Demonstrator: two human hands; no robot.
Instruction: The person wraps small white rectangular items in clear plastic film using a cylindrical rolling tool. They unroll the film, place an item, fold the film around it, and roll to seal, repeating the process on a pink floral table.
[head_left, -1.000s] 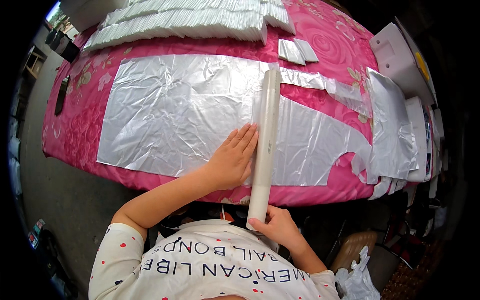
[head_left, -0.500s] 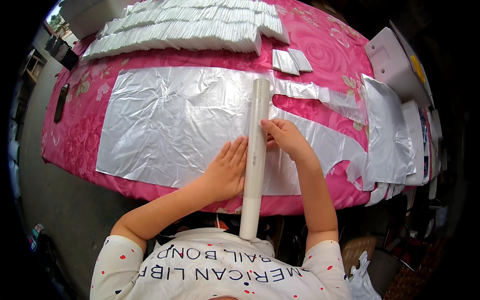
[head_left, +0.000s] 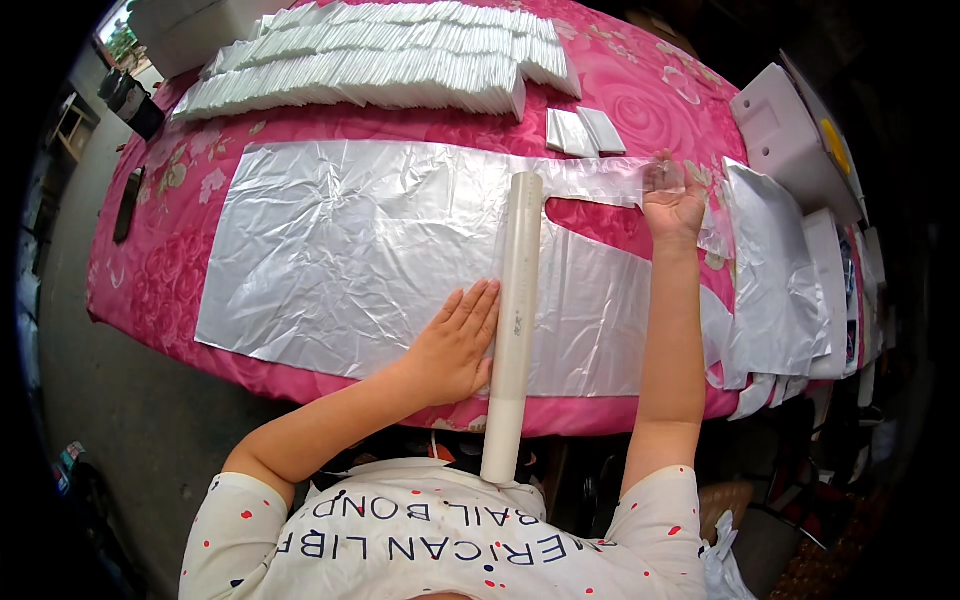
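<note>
A thin, translucent plastic sheet (head_left: 330,250) lies spread on the table, crinkled, with a cut-out and narrow strap-like ends on its right side. Across it, a white plastic pipe (head_left: 519,280) points away from me, its near end at my shirt. My left hand (head_left: 455,345) rests flat on the sheet, fingers extended, against the pipe's left side. My right hand (head_left: 674,203) is palm up at the sheet's upper strap (head_left: 595,180). Its fingers are apart and show hazily through the clear film, apparently beneath it.
Rows of white folded packets (head_left: 370,75) fill the far left; a few more packets (head_left: 585,132) lie nearer. More plastic sheets (head_left: 775,270) are stacked at the right, by a white foam box (head_left: 795,140). A dark flat object (head_left: 128,205) lies near the left edge of the pink tablecloth (head_left: 150,265).
My right hand has left the pipe and moved right and away to the upper strap, turning palm up. My left hand stays by the pipe, which has hardly moved.
</note>
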